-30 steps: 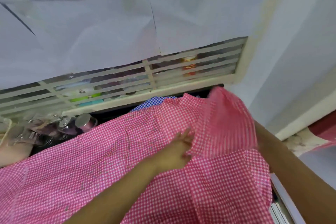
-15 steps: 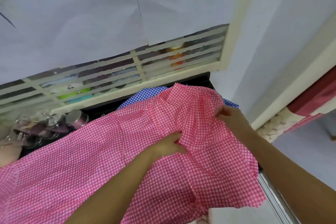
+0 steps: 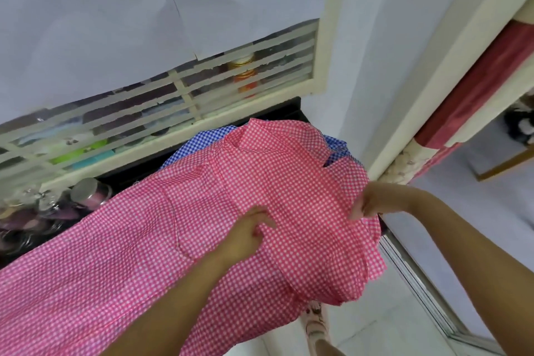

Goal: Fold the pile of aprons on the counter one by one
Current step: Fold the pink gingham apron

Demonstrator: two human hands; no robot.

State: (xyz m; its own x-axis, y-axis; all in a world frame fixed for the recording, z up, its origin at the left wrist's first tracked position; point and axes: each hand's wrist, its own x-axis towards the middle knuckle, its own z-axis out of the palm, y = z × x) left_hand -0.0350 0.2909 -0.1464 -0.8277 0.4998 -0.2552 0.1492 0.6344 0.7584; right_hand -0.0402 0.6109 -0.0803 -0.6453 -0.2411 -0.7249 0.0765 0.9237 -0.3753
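Observation:
A pink gingham apron (image 3: 121,254) lies spread across the dark counter (image 3: 135,173), its right part folded over and hanging past the counter's end. My left hand (image 3: 245,234) rests near the middle of it, its fingers bunching the cloth at a crease. My right hand (image 3: 372,204) pinches the right edge of the folded part. A blue gingham apron (image 3: 199,141) shows from under the pink one at the back, with another bit by the right corner.
Glass jars (image 3: 86,192) and small clutter stand on the counter at the left. A cream louvred window (image 3: 185,95) with paper above runs behind. A doorframe (image 3: 427,89) and red curtain (image 3: 491,75) stand to the right; white tiled floor lies below.
My right hand has brought the raised right flap down over the apron and moved out to its right edge. My left hand has stayed at the crease. The view has swung right.

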